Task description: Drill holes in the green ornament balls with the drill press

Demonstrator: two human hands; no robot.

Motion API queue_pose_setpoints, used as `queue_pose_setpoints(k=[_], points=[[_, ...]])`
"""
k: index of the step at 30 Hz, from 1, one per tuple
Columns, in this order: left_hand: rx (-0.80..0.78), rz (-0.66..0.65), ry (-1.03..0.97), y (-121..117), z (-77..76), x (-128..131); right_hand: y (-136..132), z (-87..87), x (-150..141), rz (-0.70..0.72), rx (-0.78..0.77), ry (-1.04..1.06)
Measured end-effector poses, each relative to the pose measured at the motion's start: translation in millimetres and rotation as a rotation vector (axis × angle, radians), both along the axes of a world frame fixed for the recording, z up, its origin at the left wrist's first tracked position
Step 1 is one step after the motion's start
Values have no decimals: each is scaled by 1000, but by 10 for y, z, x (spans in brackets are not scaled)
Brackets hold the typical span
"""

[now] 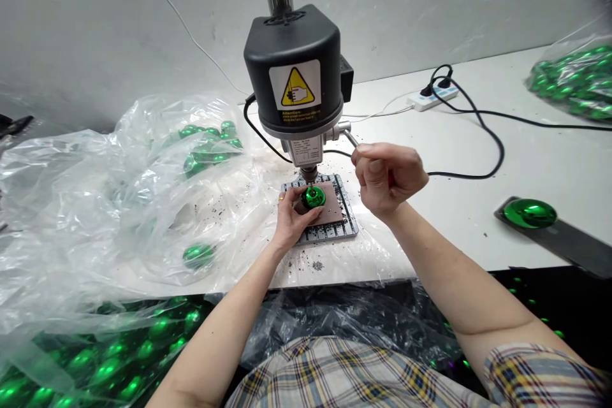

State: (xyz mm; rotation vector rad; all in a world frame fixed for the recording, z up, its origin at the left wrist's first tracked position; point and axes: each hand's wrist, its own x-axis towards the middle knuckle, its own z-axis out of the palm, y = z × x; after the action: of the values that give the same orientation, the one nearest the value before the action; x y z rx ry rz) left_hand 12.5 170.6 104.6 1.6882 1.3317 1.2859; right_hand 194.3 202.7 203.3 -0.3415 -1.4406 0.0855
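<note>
A small bench drill press (pixel 292 70) with a black head and a warning label stands in front of me. Under its chuck (pixel 310 173), a shiny green ball (pixel 314 196) rests on a pinkish-brown board (pixel 333 204). My left hand (pixel 292 215) grips the ball from the left, thumb in front and fingers behind, close below the drill tip. Whether the tip touches the ball I cannot tell. Raised to the right of the machine, my right hand (pixel 389 175) is closed around the metal feed lever (pixel 352 139). Dark shavings lie around the grooved base (pixel 351 227).
Clear plastic bags (pixel 143 204) with green balls spread over the left side. Another bag of green balls (pixel 576 83) sits at the far right. A power strip (pixel 433 97) with black cables lies behind. One green ball (pixel 530 212) rests on a dark flat object (pixel 581 243) at right.
</note>
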Motion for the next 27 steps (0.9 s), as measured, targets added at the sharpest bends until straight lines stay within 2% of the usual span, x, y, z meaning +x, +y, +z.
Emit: queue_pose_setpoints(k=[3, 7, 9, 12, 15, 17, 19, 21, 23, 25, 27], points=[[4, 1, -1, -7, 20, 6, 26, 0, -11, 40, 223, 79], [8, 11, -9, -21, 3, 5, 2, 3, -23, 91, 310, -15], [11, 10, -14, -6, -22, 5, -37, 54, -32, 95, 304, -33], [0, 16, -20, 31, -25, 19, -51, 307, -57, 73, 172, 83], [-2, 25, -29, -55, 64, 51, 46, 725, -82, 70, -118, 153], [60, 63, 25, -280, 144, 57, 135, 974, -97, 112, -293, 144], [198, 26, 127, -649, 175, 29, 191, 1130, -121, 158, -391, 186], [351, -190, 256, -1091, 112, -33, 197, 1189, -154, 197, -420, 244], [379, -467, 418, -1505, -51, -107, 174, 1187, -184, 217, -408, 294], [166, -606, 590, -1804, -277, -168, 153, 1164, -198, 234, -377, 331], [-202, -531, 695, -1958, -493, -197, 149, 1141, -194, 247, -334, 337]])
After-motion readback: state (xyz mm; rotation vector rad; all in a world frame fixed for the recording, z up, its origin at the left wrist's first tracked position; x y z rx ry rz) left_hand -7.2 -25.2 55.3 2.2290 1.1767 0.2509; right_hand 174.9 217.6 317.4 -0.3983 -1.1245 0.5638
